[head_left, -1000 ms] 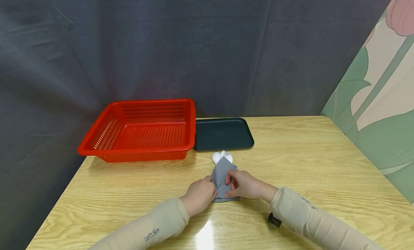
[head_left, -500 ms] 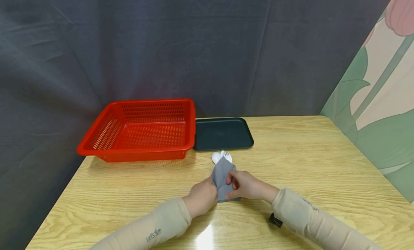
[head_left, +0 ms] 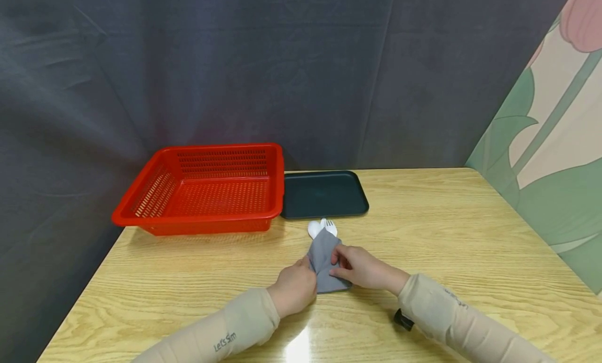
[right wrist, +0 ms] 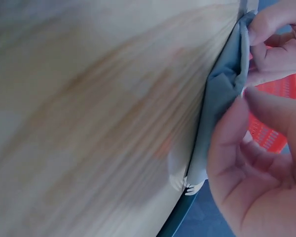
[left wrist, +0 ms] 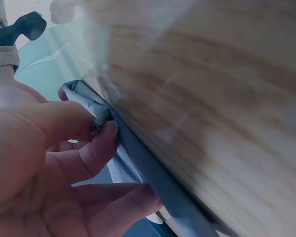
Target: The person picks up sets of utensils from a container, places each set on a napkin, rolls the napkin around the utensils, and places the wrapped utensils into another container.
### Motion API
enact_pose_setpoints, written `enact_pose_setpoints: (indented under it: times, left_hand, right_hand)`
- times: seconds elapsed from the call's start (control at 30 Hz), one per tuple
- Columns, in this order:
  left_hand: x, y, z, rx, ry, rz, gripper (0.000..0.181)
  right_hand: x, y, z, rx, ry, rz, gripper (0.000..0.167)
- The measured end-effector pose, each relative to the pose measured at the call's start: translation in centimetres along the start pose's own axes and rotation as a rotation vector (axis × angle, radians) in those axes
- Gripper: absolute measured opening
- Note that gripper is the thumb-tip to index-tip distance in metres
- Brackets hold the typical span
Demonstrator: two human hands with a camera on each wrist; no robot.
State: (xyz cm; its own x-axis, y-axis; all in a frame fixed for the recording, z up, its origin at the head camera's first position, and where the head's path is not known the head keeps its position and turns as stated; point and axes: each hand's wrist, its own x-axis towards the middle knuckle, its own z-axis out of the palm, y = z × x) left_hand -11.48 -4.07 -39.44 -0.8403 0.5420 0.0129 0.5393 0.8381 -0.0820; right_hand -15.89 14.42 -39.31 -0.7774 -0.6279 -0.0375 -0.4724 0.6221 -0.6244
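Observation:
A grey cloth napkin lies folded on the table over white cutlery. The bowl of a spoon and the tines of a fork poke out at its far end; their handles are hidden under the cloth. From the left side, my left hand grips the napkin; in the left wrist view its thumb and index finger pinch a rolled bit of cloth. On the right, my right hand holds a fold, its thumb and index finger meeting at the cloth's edge in the right wrist view.
Behind the left hand stands a red perforated basket. A dark tray lies beside it, just beyond the cutlery. A grey curtain hangs along the back edge of the wooden table.
The left hand has shifted slightly right. The right thumb has moved up from the napkin's near edge toward the fingers, uncovering the near right corner. Basket and tray stay put.

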Motion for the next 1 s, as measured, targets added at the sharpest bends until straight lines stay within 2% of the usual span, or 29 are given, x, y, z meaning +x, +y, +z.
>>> enact_pose_setpoints:
  times: [0.13, 0.3, 0.43, 0.6, 0.7, 0.83, 0.9, 1.0]
  left_hand:
    - [0.11, 0.20, 0.08, 0.018, -0.023, -0.016, 0.025]
    - [0.10, 0.35, 0.06, 0.022, -0.032, -0.018, 0.025]
    - [0.01, 0.33, 0.22, 0.031, 0.004, -0.008, 0.025]
    - [-0.18, 0.14, 0.51, -0.013, 0.073, -0.025, 0.022]
    - [-0.24, -0.04, 0.54, -0.050, 0.097, 0.024, 0.023]
    - [-0.16, -0.36, 0.24, -0.083, 0.054, 0.127, 0.039]
    - [-0.14, -0.43, 0.06, -0.083, 0.014, 0.141, 0.043]
    - [-0.19, -0.35, -0.08, -0.044, -0.018, 0.124, 0.041]
  right_hand:
    - [-0.06, 0.33, 0.09, -0.071, 0.079, 0.004, 0.022]
    - [-0.15, 0.32, 0.29, -0.140, 0.124, -0.027, 0.024]
    - [-0.20, 0.21, 0.45, -0.184, 0.133, -0.057, 0.023]
    - [-0.14, -0.06, 0.40, -0.225, 0.122, -0.050, 0.022]
    - [-0.04, -0.30, 0.27, -0.246, 0.109, -0.041, 0.020]
    - [0.04, -0.57, 0.14, -0.261, 0.094, -0.031, 0.019]
    - [0.06, -0.61, 0.13, -0.264, 0.092, -0.029, 0.019]
    - [0.05, -0.56, 0.15, -0.268, 0.097, -0.027, 0.019]
